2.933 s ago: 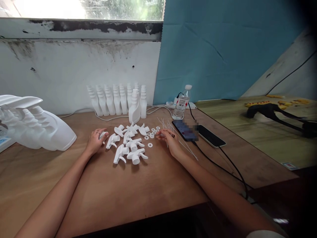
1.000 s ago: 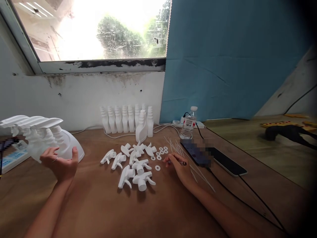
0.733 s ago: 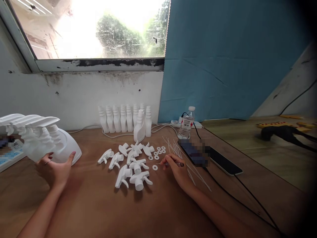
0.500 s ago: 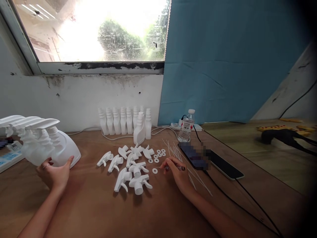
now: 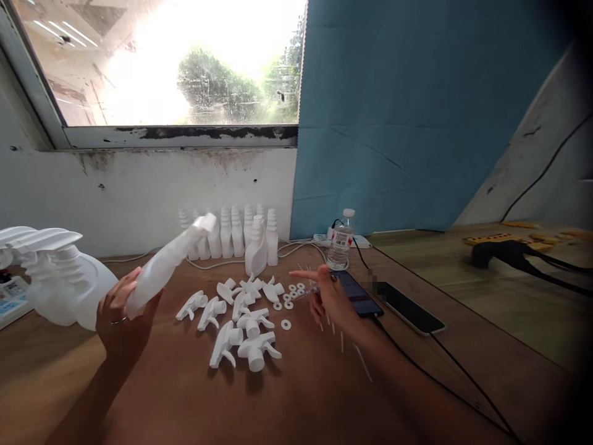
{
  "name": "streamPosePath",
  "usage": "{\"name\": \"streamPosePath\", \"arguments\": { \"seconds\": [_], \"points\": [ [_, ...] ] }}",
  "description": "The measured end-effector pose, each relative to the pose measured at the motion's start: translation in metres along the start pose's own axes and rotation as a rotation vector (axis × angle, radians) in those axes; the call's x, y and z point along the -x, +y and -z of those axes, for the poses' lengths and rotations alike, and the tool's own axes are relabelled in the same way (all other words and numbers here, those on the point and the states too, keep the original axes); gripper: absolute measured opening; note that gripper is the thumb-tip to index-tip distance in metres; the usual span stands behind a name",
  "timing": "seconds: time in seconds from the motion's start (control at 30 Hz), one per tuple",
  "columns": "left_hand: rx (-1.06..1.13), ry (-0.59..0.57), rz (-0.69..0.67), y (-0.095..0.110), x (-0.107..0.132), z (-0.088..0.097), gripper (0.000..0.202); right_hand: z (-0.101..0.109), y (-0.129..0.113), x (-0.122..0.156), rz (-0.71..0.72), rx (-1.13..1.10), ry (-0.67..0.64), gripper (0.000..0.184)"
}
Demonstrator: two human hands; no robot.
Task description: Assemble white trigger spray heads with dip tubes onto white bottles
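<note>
My left hand point(image 5: 127, 309), with a ring on one finger, is closed around the lower part of a white spray bottle point(image 5: 164, 262). The bottle is tilted, its neck pointing up and to the right. In my right hand point(image 5: 331, 296) is a slim tool point(image 5: 306, 293) with a clear shaft; its kind is hard to make out. The index finger stretches left above it. Small white washers point(image 5: 286, 324) lie just left of this hand. Several white trigger sprayer heads point(image 5: 256, 351) are spread between my hands. Thin white tubes point(image 5: 342, 342) lie partly hidden under my right hand and forearm.
Bottles with sprayer heads point(image 5: 60, 278) stand at the left. White bottles point(image 5: 225, 232) line the wall, with one bottle point(image 5: 256, 247) in front. A water bottle point(image 5: 341, 241), a phone point(image 5: 359, 293), another dark device point(image 5: 412, 309) and black cables point(image 5: 417, 364) are at the right.
My left hand has left the bottles at the left and moved right, now with a single bottle in it. My right hand has lifted slightly and stretched out its index finger.
</note>
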State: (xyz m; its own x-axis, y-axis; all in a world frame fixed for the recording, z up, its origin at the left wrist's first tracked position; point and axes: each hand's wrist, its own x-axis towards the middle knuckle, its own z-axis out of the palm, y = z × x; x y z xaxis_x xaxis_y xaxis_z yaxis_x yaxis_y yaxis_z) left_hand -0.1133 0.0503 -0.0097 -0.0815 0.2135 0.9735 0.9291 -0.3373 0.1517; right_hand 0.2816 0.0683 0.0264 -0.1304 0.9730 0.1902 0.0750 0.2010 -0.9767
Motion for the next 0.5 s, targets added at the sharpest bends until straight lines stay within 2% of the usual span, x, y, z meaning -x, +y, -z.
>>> {"name": "streamPosePath", "arguments": {
  "seconds": [0.1,0.13,0.2,0.27,0.33,0.4,0.5],
  "points": [
    [-0.026,0.009,-0.463,0.027,-0.034,-0.006,0.046,-0.003,-0.036,-0.018,-0.005,-0.153,-0.036,0.054],
    [-0.041,0.005,-0.566,0.036,-0.047,-0.008,0.044,-0.004,-0.049,-0.024,-0.014,-0.237,-0.076,0.05],
    [-0.057,0.019,-0.716,0.054,-0.068,-0.015,0.038,-0.007,-0.071,-0.032,-0.105,-0.362,-0.244,0.049],
    [-0.048,0.059,-0.761,0.068,-0.082,-0.022,0.033,-0.01,-0.087,-0.034,-0.181,-0.407,-0.395,0.049],
    [-0.028,0.091,-0.718,0.077,-0.09,-0.029,0.031,-0.012,-0.094,-0.032,-0.204,-0.401,-0.431,0.045],
    [-0.003,0.073,-0.663,0.078,-0.094,-0.033,0.033,-0.012,-0.094,-0.03,-0.159,-0.35,-0.363,0.039],
    [0.062,-0.101,-0.649,0.071,-0.099,-0.035,0.043,-0.011,-0.084,-0.03,0.027,-0.117,-0.232,0.03]
  ]
}}
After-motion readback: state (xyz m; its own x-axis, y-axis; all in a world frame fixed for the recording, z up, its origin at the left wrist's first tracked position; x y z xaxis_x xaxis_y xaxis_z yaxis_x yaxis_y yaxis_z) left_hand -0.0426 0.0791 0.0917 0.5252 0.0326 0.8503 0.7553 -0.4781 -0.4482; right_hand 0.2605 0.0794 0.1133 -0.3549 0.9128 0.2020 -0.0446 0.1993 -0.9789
